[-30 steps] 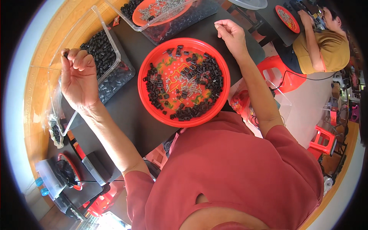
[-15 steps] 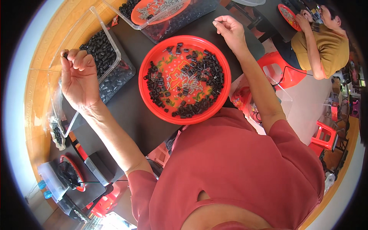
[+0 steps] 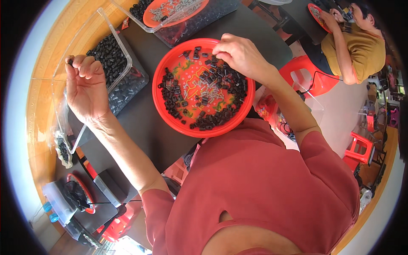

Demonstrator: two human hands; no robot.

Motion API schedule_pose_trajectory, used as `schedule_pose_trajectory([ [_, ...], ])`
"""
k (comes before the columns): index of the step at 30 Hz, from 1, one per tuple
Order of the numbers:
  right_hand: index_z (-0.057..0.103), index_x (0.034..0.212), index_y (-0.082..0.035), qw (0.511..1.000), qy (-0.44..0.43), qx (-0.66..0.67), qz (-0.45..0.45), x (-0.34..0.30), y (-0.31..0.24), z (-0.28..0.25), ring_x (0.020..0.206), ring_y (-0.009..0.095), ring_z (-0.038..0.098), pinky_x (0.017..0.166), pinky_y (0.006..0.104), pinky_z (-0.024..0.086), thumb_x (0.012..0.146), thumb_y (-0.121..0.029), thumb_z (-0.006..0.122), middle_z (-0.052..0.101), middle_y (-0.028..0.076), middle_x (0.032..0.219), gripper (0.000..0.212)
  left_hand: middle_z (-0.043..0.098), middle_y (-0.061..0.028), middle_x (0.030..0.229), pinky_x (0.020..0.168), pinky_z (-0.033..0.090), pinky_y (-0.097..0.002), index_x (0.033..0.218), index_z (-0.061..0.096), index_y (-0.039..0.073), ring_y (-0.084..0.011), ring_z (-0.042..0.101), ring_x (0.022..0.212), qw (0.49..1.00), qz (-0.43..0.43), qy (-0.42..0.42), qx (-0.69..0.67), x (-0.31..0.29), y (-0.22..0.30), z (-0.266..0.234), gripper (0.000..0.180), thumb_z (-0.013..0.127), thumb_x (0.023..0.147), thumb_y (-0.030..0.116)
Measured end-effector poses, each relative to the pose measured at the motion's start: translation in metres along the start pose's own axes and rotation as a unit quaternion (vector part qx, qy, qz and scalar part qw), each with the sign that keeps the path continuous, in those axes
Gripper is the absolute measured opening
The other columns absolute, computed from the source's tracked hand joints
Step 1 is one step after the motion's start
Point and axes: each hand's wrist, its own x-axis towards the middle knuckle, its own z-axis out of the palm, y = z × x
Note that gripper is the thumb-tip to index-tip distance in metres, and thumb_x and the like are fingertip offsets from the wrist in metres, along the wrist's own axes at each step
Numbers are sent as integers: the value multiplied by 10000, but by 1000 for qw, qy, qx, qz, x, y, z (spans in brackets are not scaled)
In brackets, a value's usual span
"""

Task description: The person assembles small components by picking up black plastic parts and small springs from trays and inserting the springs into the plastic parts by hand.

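Note:
My left hand is raised beside the open clear bin, pinching a small black plastic part between thumb and forefinger. Over the far right rim of a round red tray, my right hand has its fingers drawn together, pointing down at the contents. Whatever lies between those fingertips is hidden. Small black plastic parts ring the inside of the tray, thickest at the right and near sides. A loose heap of small silvery springs lies around its middle.
A clear plastic bin full of black parts stands left of the tray. Behind is another clear bin, with an orange-red dish of metal pieces on it. Across to the right, a person works beside a red stool.
My right hand has come left and toward me, from beyond the tray to over its far right edge. My left hand stays nearly still with the black part.

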Motion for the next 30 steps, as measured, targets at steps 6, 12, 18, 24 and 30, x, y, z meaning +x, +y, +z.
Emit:
schedule_pose_trajectory([
  [6, 649, 856, -28, 997, -56, -52, 15, 3, -3, 3, 713, 313, 596, 652, 410, 471, 773, -94, 655, 575, 111, 828, 106, 457, -80, 873, 663, 342, -285, 1038, 495, -14, -158, 401, 727, 1000, 1, 5, 2, -1, 0, -1, 121, 496, 929, 38],
  [12, 648, 857, -23, 995, -73, -68, 4, 5, -4, 2, 716, 314, 600, 656, 415, 472, 773, -109, 658, 595, 116, 847, 121, 457, -79, 870, 660, 342, -285, 1041, 495, -15, -157, 401, 724, 1000, 0, 3, 1, -1, 1, -1, 124, 496, 930, 41],
  [18, 654, 862, -34, 996, -62, -61, 9, 5, -7, 2, 747, 311, 600, 691, 405, 461, 801, -137, 635, 612, 108, 862, 121, 458, -79, 869, 658, 343, -283, 1044, 505, -23, -156, 400, 723, 1000, 4, 2, 4, 0, 0, -1, 128, 485, 937, 46],
  [24, 659, 837, -45, 988, -119, -90, 41, 7, -10, 4, 775, 282, 597, 709, 384, 440, 829, -145, 609, 622, 100, 855, 112, 463, -78, 870, 655, 346, -277, 1045, 514, -30, -152, 397, 722, 1000, 9, -3, 9, -1, -1, 0, 138, 482, 944, 58],
  [30, 641, 827, -44, 982, -124, -138, 23, 6, -10, 8, 765, 279, 595, 695, 375, 436, 831, -127, 599, 620, 110, 844, 93, 462, -75, 872, 651, 349, -269, 1050, 513, -25, -147, 389, 721, 1000, 17, -1, 20, -1, -2, -1, 141, 489, 946, 67],
])
